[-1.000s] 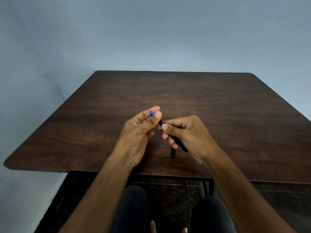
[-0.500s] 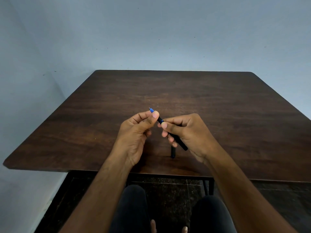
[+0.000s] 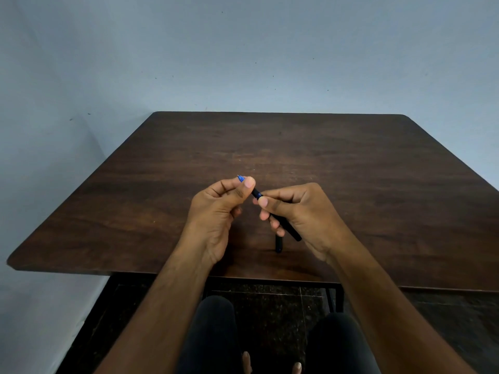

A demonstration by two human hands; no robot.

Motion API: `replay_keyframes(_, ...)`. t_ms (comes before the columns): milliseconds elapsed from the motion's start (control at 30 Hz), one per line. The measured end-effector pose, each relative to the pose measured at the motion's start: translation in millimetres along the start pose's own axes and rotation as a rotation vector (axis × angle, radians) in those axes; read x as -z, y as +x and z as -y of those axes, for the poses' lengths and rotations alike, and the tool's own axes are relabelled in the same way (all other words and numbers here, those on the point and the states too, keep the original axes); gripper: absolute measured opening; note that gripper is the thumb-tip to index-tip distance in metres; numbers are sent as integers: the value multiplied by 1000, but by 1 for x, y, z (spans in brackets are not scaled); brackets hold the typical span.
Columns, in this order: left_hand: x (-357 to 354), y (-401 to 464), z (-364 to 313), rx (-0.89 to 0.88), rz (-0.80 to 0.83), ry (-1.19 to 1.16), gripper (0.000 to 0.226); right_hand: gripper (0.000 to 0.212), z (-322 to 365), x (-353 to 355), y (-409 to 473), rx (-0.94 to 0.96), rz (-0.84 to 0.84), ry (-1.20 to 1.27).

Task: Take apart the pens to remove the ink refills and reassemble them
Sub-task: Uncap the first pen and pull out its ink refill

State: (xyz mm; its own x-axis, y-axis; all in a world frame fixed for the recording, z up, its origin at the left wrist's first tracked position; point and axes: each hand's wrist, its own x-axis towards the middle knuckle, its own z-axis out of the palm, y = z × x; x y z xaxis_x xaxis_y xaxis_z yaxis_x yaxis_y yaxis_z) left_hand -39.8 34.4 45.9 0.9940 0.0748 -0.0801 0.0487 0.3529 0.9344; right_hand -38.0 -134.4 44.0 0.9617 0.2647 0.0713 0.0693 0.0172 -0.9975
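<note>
Both hands are up over the near middle of the dark wooden desk [image 3: 351,168], working one black pen [image 3: 286,226] between them. The right hand [image 3: 299,211] has its grip wrapped around the pen's barrel, fingers curled under and thumb pressed along the top, so the barrel slants from the far left down to the near right, its blunt back end poking out below the palm. The left hand [image 3: 218,209] sits just to the left of the pen, its grip pinched shut on the front section, thumb and forefinger closed right behind the blue tip [image 3: 240,178], which peeks out past the fingertips, pointing away and to the left. A short stretch of black barrel with a blue band shows in the gap between the two hands. The pen is held clear above the desk, not touching it.

Just nearer than the pen, almost under the right hand's fingers, a second dark pen piece [image 3: 278,244] lies flat on the desk, running towards the near edge; what part it is, I cannot tell. Beneath the desk's near edge, the person's dark-trousered knees [image 3: 213,333] and a dark speckled floor [image 3: 272,298] are in shot.
</note>
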Motion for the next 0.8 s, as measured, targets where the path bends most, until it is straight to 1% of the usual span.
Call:
replay_keyframes(100, -2, 0, 1, 19, 17, 37, 35, 13, 0, 1, 0, -3, -1, 0)
replay_keyframes(167, -1, -2, 1, 21, 90, 66, 33, 12, 0, 1, 1, -2, -3, -2)
replay_keyframes(233, 2, -4, 0, 16, 188, 88, 39, 11, 0, 3, 1, 9, -8, -4)
replay_keyframes(300, 4, -5, -1, 0, 235, 92, 37, 12, 0, 4, 1, 15, -14, -6)
replay_keyframes(400, 4, -5, -1, -40, 160, 94, 28, 12, 0, 3, 1, 13, -8, 3)
replay_keyframes(500, 1, -4, -1, -41, 71, 78, 20, 12, 0, 1, 1, 11, 0, 13)
replay_keyframes(667, -2, -1, -1, -34, 7, 74, 32, 10, 1, 0, 1, 6, -1, 4)
replay_keyframes(800, -2, 1, 0, -26, 34, 81, 37, 9, 0, 2, 1, 1, -10, 1)
